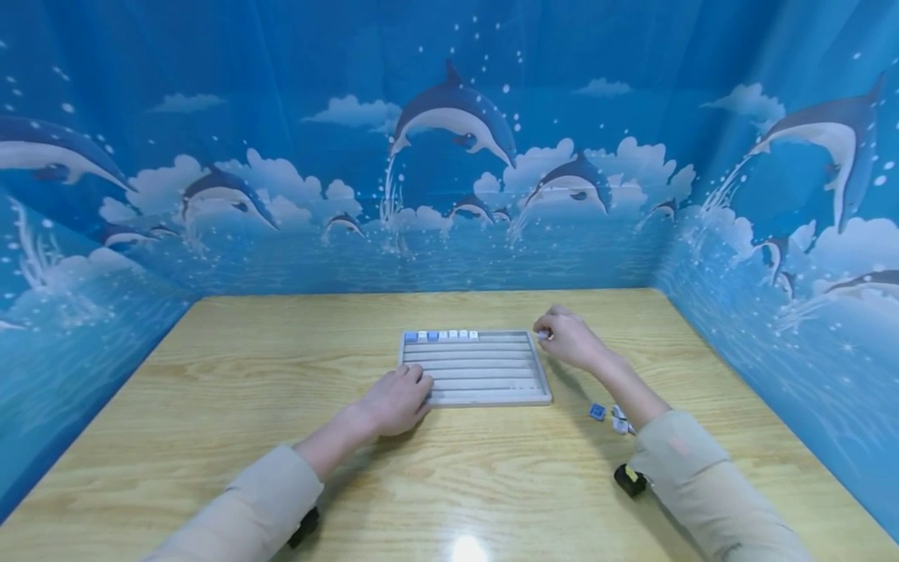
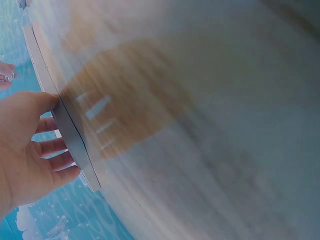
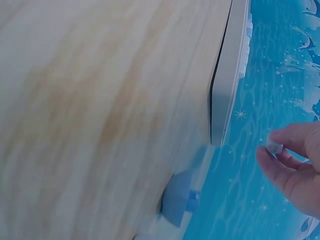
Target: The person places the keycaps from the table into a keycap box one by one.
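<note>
A pale grey ridged keycap tray [image 1: 477, 364] lies on the table, with a row of blue and white keycaps [image 1: 453, 335] along the left part of its far ridge. My left hand [image 1: 399, 400] holds the tray by its near left corner; the left wrist view has the thumb [image 2: 47, 101] against the tray's side wall [image 2: 70, 131] and the fingers at its edge. Just off the far right corner, my right hand [image 1: 570, 337] pinches a small white keycap [image 3: 274, 148] between thumb and fingertips, apart from the tray.
Right of the tray lie a loose blue keycap [image 1: 598, 411] and some white keycaps [image 1: 620, 421], partly hidden by the right forearm. The wooden table [image 1: 281, 351] is bounded by blue dolphin-print curtains [image 1: 316, 257]. Under each sleeve sits a dark wrist device [image 1: 630, 481].
</note>
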A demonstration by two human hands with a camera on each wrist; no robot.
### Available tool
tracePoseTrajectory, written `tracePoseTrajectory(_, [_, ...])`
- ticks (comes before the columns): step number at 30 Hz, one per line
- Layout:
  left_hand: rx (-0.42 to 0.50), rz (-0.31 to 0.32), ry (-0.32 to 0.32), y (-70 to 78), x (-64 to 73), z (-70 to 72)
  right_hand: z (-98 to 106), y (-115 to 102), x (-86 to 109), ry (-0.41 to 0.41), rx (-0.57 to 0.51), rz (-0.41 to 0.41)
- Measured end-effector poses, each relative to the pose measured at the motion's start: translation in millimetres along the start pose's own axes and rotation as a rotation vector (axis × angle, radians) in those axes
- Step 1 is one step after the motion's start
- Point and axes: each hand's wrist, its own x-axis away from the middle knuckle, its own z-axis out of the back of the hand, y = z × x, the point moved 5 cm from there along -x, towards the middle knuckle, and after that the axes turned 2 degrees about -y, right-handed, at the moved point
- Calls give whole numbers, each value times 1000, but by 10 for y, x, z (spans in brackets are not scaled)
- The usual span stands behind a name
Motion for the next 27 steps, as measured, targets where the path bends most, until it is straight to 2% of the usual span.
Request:
tracePoseTrajectory(3, [-13, 1, 5, 5, -5, 2, -13, -30, -20, 10, -11, 16])
tracePoseTrajectory(10, [-16, -4, 9, 4, -11, 16, -53, -75, -72, -27, 6, 51])
tracePoseTrajectory(17, [-11, 0, 6, 8, -5, 23, -77, -77, -143, -55, 4, 31])
tracePoseTrajectory(27, [2, 12, -8, 5, -6, 10, -110, -88, -172, -65, 4, 45])
